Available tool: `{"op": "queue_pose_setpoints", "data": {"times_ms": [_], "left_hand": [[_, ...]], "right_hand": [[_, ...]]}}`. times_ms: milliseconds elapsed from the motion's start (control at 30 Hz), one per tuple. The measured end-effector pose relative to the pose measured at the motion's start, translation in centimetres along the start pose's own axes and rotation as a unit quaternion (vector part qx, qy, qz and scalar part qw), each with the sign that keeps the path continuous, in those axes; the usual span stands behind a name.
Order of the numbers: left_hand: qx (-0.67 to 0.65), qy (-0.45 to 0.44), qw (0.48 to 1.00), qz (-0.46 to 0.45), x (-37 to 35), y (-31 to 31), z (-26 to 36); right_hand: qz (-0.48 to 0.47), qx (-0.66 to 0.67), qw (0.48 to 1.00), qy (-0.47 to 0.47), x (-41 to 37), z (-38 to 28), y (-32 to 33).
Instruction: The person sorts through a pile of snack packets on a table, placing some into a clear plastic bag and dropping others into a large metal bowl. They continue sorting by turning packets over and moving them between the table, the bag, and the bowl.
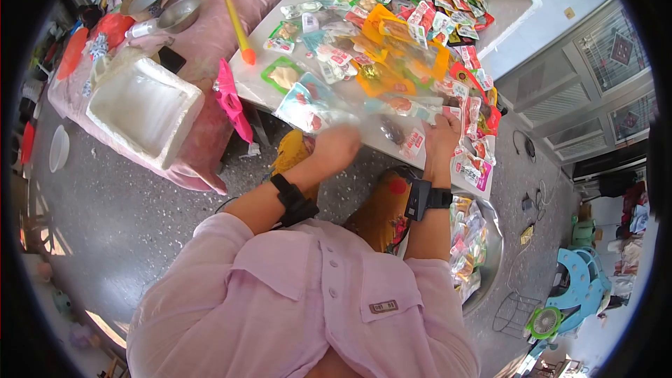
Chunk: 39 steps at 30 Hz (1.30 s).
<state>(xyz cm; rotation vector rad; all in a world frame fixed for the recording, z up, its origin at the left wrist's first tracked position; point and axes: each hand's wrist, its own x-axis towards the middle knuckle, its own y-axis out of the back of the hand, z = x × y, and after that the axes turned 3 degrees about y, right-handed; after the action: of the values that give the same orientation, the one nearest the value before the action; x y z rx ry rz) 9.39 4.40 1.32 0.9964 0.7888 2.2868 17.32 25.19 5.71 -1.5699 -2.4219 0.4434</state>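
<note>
Many small food packets [392, 49] lie heaped over the white table [262, 91]. My left hand [337, 148], smeared by motion, is at the table's front edge beside a clear and blue packet [306, 103]; its fingers are blurred. My right hand [442, 133] is at the front right of the table with its fingers closed at the edge of packets, and what they pinch is too small to make out. Between the hands lies a clear packet with dark contents and a red-and-white label [413, 141]. A green-edged packet [282, 75] lies further left.
A white foam box [143, 108], a metal bowl [180, 15] and a pink cloth [210, 35] are at the left. An orange-yellow stick [236, 24] lies at the table's left edge. Below the table at right stands a metal basin [492, 238] of packets.
</note>
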Motion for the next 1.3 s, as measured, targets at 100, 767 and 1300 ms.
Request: {"op": "queue_pose_setpoints", "data": {"times_ms": [100, 767, 1300], "left_hand": [[-0.002, 0.015, 1.000, -0.009, 0.0, 0.0, 0.2], [0.090, -0.029, 0.995, -0.030, -0.4, 1.8, 1.7], [0.072, -0.079, 0.994, -0.015, -0.6, 3.6, 1.8]], "right_hand": [[-0.024, 0.116, 0.993, 0.027, -1.5, -1.0, 3.1], [0.004, 0.277, 0.948, -0.159, -9.4, 3.1, 4.4], [-0.216, -0.074, 0.966, -0.119, -13.3, 7.9, -3.7]]}}
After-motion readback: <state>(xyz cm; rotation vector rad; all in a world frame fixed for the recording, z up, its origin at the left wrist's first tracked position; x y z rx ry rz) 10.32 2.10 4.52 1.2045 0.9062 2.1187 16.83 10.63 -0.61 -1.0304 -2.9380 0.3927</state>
